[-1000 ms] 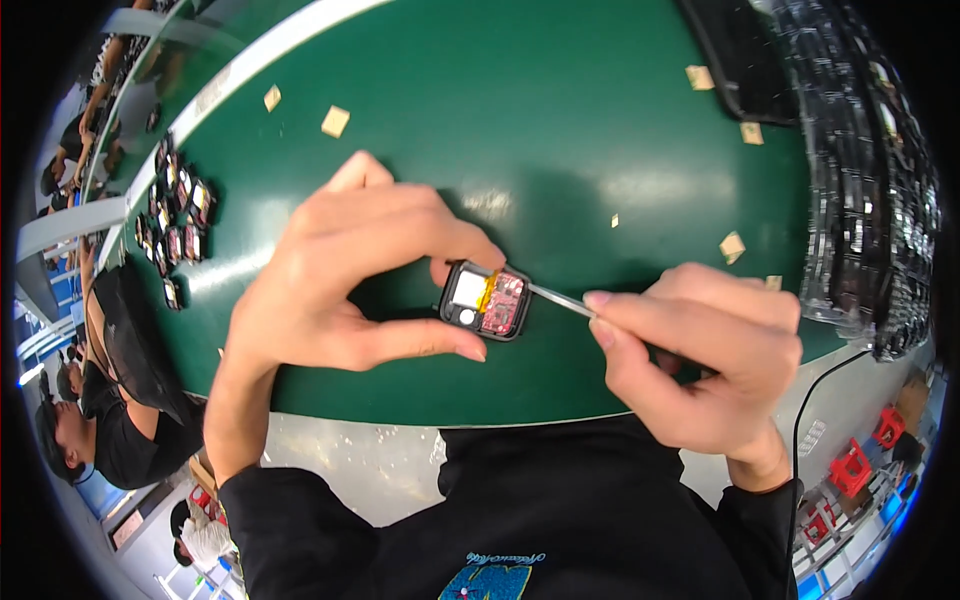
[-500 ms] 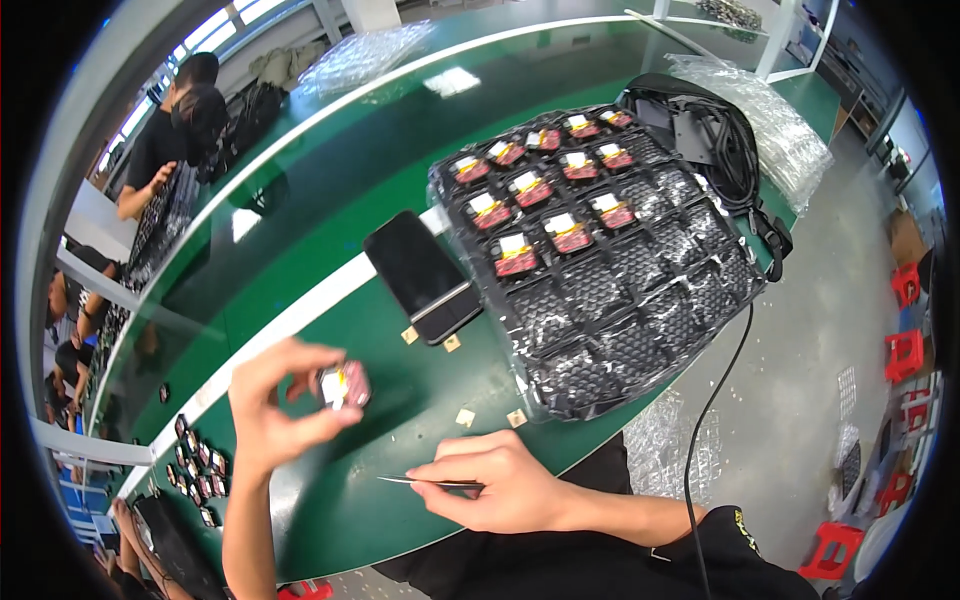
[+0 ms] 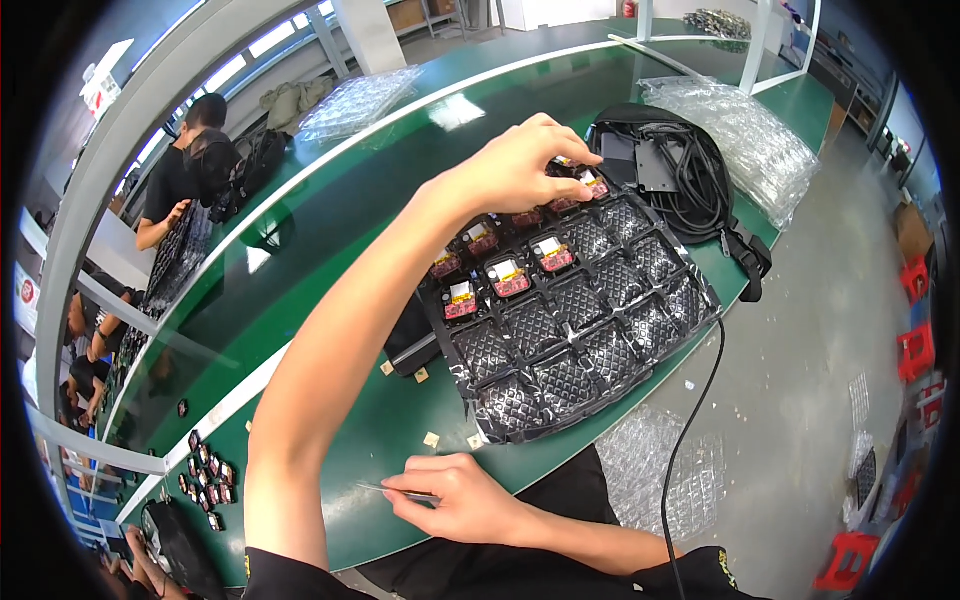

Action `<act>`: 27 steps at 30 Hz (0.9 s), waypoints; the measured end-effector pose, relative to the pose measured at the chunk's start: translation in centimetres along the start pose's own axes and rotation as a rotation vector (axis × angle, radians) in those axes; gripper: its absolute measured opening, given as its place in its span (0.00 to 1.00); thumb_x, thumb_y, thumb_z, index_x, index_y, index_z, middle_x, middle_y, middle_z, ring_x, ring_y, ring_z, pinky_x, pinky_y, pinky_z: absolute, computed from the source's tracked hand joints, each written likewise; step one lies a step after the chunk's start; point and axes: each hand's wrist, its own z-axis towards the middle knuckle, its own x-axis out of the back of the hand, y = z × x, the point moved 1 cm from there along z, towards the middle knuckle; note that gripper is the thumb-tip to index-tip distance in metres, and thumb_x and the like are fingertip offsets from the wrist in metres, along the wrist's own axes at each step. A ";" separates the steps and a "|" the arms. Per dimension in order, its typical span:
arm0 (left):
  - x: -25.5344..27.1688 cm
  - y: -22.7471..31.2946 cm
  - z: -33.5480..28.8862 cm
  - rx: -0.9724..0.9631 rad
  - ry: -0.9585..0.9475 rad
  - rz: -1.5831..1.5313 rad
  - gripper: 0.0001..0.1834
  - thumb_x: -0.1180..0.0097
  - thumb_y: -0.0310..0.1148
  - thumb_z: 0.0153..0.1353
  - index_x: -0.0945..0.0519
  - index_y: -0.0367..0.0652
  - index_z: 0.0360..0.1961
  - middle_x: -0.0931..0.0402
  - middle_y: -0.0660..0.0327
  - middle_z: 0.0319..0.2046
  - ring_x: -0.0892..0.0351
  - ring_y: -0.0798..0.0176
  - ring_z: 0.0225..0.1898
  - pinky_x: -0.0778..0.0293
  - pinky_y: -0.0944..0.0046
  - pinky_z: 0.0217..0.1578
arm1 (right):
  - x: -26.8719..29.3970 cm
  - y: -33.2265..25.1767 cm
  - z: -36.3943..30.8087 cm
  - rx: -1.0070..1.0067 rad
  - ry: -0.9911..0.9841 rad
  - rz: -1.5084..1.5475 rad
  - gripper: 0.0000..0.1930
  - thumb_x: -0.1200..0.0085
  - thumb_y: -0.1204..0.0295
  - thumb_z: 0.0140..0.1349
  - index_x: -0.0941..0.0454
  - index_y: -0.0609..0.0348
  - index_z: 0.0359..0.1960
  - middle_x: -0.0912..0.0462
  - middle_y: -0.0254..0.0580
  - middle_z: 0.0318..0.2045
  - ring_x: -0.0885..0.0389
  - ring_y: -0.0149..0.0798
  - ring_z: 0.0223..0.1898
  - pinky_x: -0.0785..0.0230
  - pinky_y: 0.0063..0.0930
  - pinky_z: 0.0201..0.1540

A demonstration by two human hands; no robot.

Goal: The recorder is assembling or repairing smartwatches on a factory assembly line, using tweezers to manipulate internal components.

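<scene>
My left hand [image 3: 530, 165] reaches across the black tray [image 3: 570, 385], thumb and fingers curled round a small electronic module [image 3: 598, 187] at its far side. This module is red and white with a yellow strip; fingers partly cover it, and whether it rests in a pocket is unclear. Similar modules, such as one nearer module [image 3: 508, 280], fill several far pockets, some hidden by my arm. My right hand [image 3: 460, 497], close to the table's front edge, pinches thin metal tweezers [image 3: 375, 488], their tips pointing left with nothing visible between them.
Beside the tray lies a dark phone [image 3: 412, 345], mostly covered by my arm. Small pale squares [image 3: 431, 440] dot the green table [image 3: 370, 450]. Loose modules [image 3: 207, 478] cluster at left. A black bag [image 3: 690, 165] with cables sits behind the tray; a black cable [image 3: 690, 440] hangs at right.
My left hand has swung from the table's left part, where it held a module, to the tray's far side. My right hand keeps the tweezers. The view has shifted somewhat.
</scene>
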 end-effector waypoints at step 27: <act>7.2 16.9 -57.4 1.197 0.339 0.575 0.24 0.21 0.38 0.61 0.11 0.39 0.56 0.18 0.53 0.50 0.20 0.47 0.56 0.26 0.52 0.61 | -0.7 -1.0 1.1 -0.095 -0.034 -0.345 0.09 0.28 0.84 0.59 0.07 0.68 0.42 0.16 0.37 0.23 0.28 0.22 0.19 0.44 0.20 0.23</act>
